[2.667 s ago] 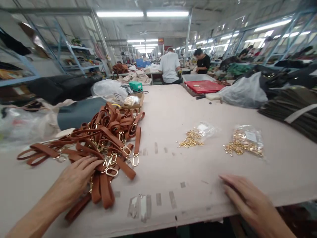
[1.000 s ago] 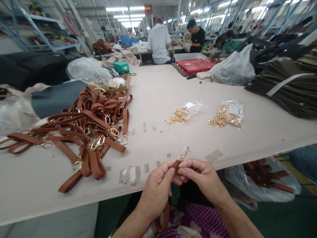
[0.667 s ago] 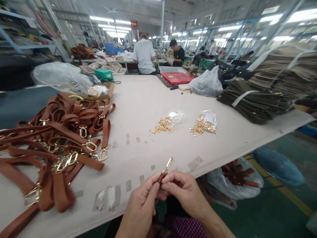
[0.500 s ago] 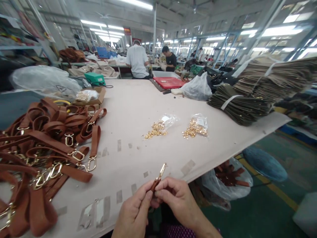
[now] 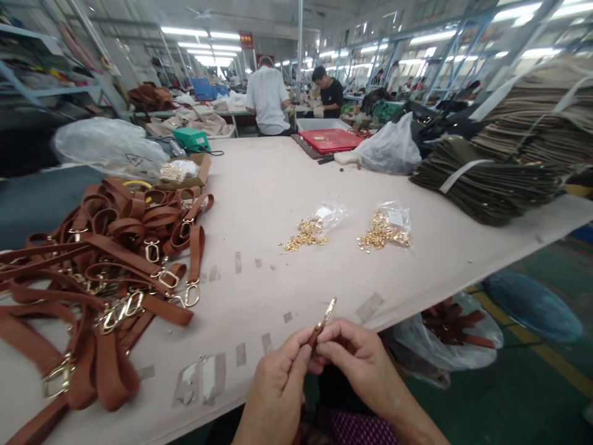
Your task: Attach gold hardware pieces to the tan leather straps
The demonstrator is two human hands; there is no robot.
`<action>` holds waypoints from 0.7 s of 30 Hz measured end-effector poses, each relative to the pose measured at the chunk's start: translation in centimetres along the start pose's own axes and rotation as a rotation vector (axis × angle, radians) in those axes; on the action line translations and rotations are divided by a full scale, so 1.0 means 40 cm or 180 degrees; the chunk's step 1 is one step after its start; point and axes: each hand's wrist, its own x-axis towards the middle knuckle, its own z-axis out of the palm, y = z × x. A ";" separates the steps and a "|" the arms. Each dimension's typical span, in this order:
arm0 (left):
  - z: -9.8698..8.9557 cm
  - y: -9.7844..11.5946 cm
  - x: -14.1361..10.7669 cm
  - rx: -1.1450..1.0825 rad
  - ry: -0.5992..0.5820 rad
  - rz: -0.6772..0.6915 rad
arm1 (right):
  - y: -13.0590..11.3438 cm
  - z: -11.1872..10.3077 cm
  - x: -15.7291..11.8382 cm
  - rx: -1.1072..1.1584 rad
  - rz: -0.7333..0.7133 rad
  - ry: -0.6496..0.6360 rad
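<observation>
Newly holding a brown strap (image 5: pixel 314 337) below its gold clasp (image 5: pixel 330 310) at the near edge of the desk (image 5: pixel 259 198), in closed pinches of left hand (image 5: pixel 277 378) and right hand (image 5: pixel 364 358), apart from the strap heap (image 5: pixel 121 254); seemingly steadied for fine fingerwork.

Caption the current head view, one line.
Left hand and right hand hold a brown strap near two piles of gold fittings.

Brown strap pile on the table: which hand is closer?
Left. The left hand is just right of the pile; the right hand is farther right, and both hold one strap.
</observation>
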 end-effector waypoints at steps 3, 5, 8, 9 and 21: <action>-0.001 -0.020 0.003 0.0052 0.0128 0.0248 | -0.012 0.002 0.002 0.0126 0.0016 0.0006; -0.002 -0.034 0.005 0.0077 0.0182 0.0443 | -0.017 -0.001 0.006 0.0188 0.0040 -0.0026; -0.006 -0.047 0.008 0.0101 0.0212 0.0745 | -0.017 -0.006 0.010 0.0322 0.0086 -0.0084; -0.008 -0.049 0.010 0.0101 0.0205 0.0827 | -0.015 -0.007 0.010 0.0366 0.0098 -0.0092; -0.017 0.051 0.107 -0.0607 -0.0047 0.0085 | -0.072 -0.196 0.149 -0.2788 -0.0690 0.1274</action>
